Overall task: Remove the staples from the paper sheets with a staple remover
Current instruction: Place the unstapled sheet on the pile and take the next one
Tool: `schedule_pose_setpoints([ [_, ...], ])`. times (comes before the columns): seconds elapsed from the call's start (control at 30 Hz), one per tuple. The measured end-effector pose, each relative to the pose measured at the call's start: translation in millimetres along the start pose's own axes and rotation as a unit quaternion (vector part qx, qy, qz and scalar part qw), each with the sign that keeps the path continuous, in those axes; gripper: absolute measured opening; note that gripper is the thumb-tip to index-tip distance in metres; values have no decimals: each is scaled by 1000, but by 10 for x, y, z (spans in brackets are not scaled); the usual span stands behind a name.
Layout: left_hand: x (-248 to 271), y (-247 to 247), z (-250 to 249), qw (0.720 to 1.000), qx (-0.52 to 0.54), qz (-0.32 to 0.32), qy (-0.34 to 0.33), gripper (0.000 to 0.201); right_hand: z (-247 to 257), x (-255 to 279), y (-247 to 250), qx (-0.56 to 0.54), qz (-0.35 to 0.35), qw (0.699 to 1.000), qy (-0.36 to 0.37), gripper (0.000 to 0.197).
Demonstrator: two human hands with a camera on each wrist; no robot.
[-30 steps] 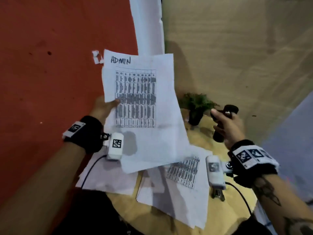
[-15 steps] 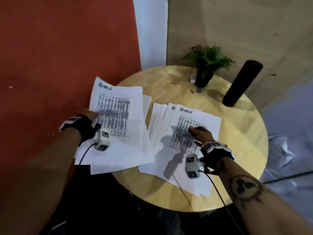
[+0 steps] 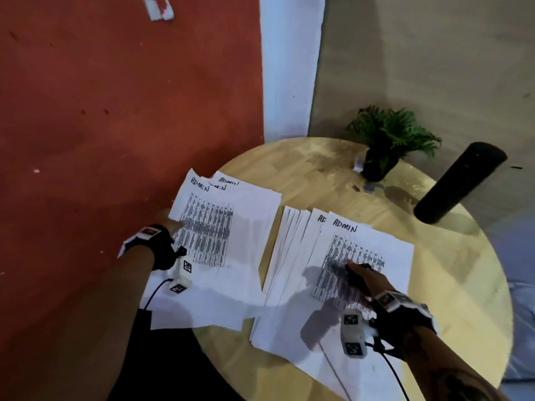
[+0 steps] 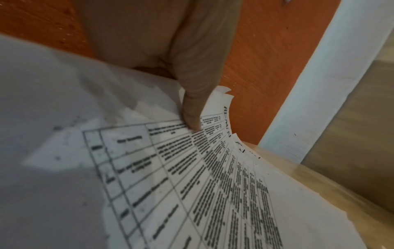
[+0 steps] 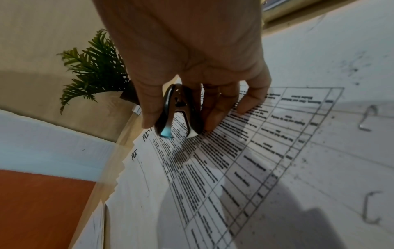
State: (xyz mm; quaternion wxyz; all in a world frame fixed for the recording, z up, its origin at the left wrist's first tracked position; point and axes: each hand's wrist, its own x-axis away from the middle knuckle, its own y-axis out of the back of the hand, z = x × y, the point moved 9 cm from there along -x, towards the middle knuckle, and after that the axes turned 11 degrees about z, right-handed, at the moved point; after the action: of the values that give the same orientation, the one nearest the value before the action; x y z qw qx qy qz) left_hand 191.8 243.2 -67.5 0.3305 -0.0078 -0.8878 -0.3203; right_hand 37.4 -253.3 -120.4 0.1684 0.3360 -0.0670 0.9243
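Observation:
Two fanned piles of printed sheets headed ADMIN lie on the round table: a left pile [image 3: 231, 241] overhanging the edge and a right pile [image 3: 373, 250]. My left hand [image 3: 170, 224] holds the left pile's top sheet [image 4: 213, 168] at its left edge; the thumb [image 4: 192, 116] lies on top and the fingers are hidden beneath. My right hand [image 3: 359, 280] grips the black staple remover [image 5: 181, 107] between thumb and fingers, its tips touching the right pile's top sheet [image 5: 245, 160]. Two pulled, bent staples [image 5: 366, 118] lie loose on that sheet.
A small potted fern [image 3: 388, 140] and a tall black cylinder [image 3: 460, 183] stand at the back of the wooden table [image 3: 318, 169]. Small scraps [image 3: 359, 164] lie by the pot. An orange-red surface [image 3: 115, 111] is on the left.
A second ago my left hand held a sheet up in the air; it now lies on the left pile. My right hand came down with the remover onto the right pile.

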Motion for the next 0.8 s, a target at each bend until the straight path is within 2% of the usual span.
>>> schedule_pose_setpoints([
  [0.1, 25, 31, -155, 996, -69, -48, -38, 78, -34, -56, -9, -19, 9, 1000, 4, 13],
  [0.17, 115, -70, -274, 984, -155, -69, -49, 90, -64, -86, 7, -13, 11, 1000, 1, 17],
  [0.2, 182, -206, -370, 976, -195, -68, -67, 89, -72, -95, 14, -10, 10, 1000, 0, 18],
  [0.27, 353, -649, -595, 964, -234, -44, -122, 75, -62, -90, 15, 2, 19, 1000, 0, 16],
  [0.37, 616, -1502, -852, 967, -189, 39, -165, 54, -59, -35, 24, 32, 34, 999, -2, 17],
  [0.43, 702, -2002, -909, 970, -163, 101, -149, 54, -59, -20, 147, 65, 16, 998, 20, 20],
  [0.53, 751, -2460, -838, 973, -146, 146, -102, 67, -73, -6, 356, 145, -17, 986, 77, 17],
  [0.67, 737, -2605, -771, 976, -174, 102, -84, 80, -185, 52, 378, 146, 20, 985, 86, 21],
  [0.8, 768, -2595, -804, 973, -200, 53, -107, 77, -209, 23, 376, 120, 35, 989, 79, 27],
])
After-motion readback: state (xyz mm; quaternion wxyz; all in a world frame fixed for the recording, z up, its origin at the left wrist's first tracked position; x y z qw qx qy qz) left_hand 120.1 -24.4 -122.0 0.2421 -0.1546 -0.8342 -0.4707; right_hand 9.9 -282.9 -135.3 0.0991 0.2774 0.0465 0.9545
